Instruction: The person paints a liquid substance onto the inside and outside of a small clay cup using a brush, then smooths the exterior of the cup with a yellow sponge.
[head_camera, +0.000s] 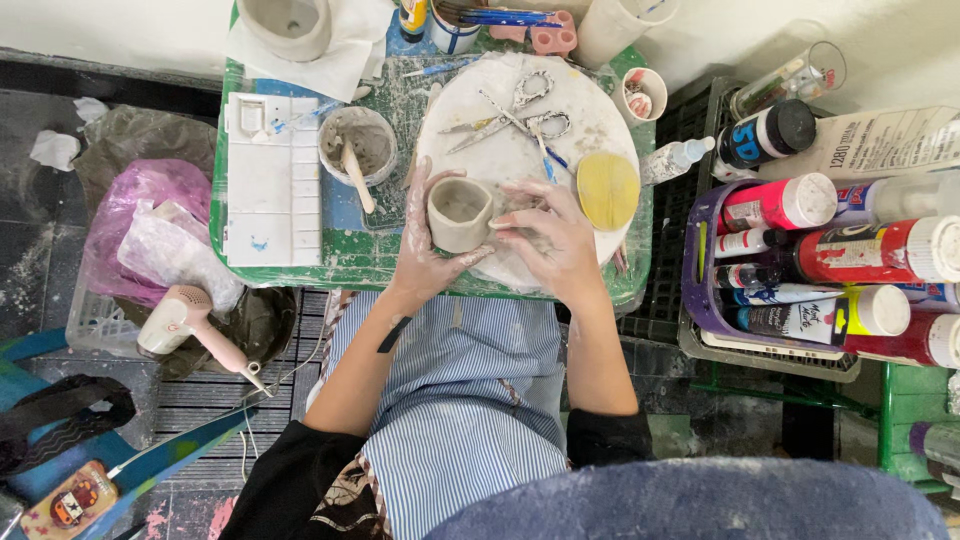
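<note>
The left hand (425, 255) cups a small raw clay cup (459, 213) at the centre of the frame, its grip curled around the cup's left wall and underside, thumb up by the rim. The right hand (552, 240) meets the cup from the right: its fingertips (503, 222) press together against the outer wall, the rest of the hand resting on the round white board (500, 150) beneath. Both hands are smeared with pale clay.

This looks like the shaping or smoothing step on the cup's wall. The next move would seem to call for light, even pressure from the right fingertips while the left hand steadies and perhaps turns the cup, since soft walls could dent easily.

The cup sits inside the left grip and just touches the right one, above the board's lower left part. Farther up the board lie scissors (512, 112); a yellow sponge (608, 190) lies on its right edge. To the upper left stands a bowl (357, 145) with a stick in it, beside a white palette (272, 180) on the green worktop (340, 262). Paint bottles (800, 250) fill a crate at right.
</note>
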